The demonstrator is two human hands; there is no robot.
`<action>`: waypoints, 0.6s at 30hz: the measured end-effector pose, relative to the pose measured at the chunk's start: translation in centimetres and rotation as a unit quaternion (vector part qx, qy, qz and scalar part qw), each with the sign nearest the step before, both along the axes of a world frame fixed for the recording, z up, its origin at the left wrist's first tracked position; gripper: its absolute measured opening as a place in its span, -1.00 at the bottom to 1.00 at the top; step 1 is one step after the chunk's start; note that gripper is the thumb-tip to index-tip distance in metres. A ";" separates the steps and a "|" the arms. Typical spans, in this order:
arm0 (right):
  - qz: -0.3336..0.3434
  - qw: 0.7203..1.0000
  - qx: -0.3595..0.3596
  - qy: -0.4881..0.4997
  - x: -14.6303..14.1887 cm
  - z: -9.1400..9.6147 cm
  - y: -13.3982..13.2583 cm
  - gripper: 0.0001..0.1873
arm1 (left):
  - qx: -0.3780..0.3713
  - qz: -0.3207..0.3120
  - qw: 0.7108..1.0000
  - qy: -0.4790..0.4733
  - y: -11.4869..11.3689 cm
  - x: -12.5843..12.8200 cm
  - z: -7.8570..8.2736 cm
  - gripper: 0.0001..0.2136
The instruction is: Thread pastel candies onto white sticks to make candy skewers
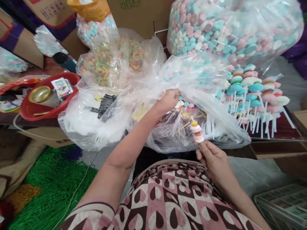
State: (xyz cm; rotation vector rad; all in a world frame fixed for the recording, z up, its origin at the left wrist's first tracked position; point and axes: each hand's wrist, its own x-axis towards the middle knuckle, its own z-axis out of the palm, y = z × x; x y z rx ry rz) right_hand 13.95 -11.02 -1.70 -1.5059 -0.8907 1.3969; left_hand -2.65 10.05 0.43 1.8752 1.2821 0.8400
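My right hand (212, 156) pinches the lower end of a candy skewer (197, 131), held upright with a yellow piece on top and pink and white discs below it. My left hand (169, 100) reaches forward into an open clear plastic bag (211, 105), fingers curled over loose pink, white and blue candy discs (184, 103) inside; what the fingers hold is hidden. Thin white sticks (209, 126) lie in the bag under the hand.
Finished candy skewers (256, 92) stand in a cluster at right. A big bag of pastel discs (230, 28) sits behind, a bag of multicoloured rings (107, 60) at centre left. A red basin (48, 99) holds a gold lid. Green netting (50, 185) lies lower left, a white crate (285, 204) lower right.
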 end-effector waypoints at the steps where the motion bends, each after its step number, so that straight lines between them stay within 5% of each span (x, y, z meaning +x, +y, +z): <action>1: -0.007 1.000 0.001 0.003 0.1 0.0 0.0 -0.61 | -0.009 -0.016 1.000 -0.014 0.7 0.5 0.3 -0.80; 5: -0.017 1.000 0.004 0.008 0.4 -0.2 -0.1 -0.61 | -0.041 -0.028 0.999 -0.001 1.9 1.5 0.8 -0.78; 12: -0.001 1.000 -0.008 0.015 0.5 -0.8 -0.1 -0.63 | 0.071 -0.015 0.963 0.261 -0.5 1.4 -1.0 -0.87; 18: -0.002 1.000 -0.003 0.008 0.5 -0.9 -0.1 -0.65 | 0.091 0.027 0.954 0.283 -0.2 1.1 -1.7 -0.77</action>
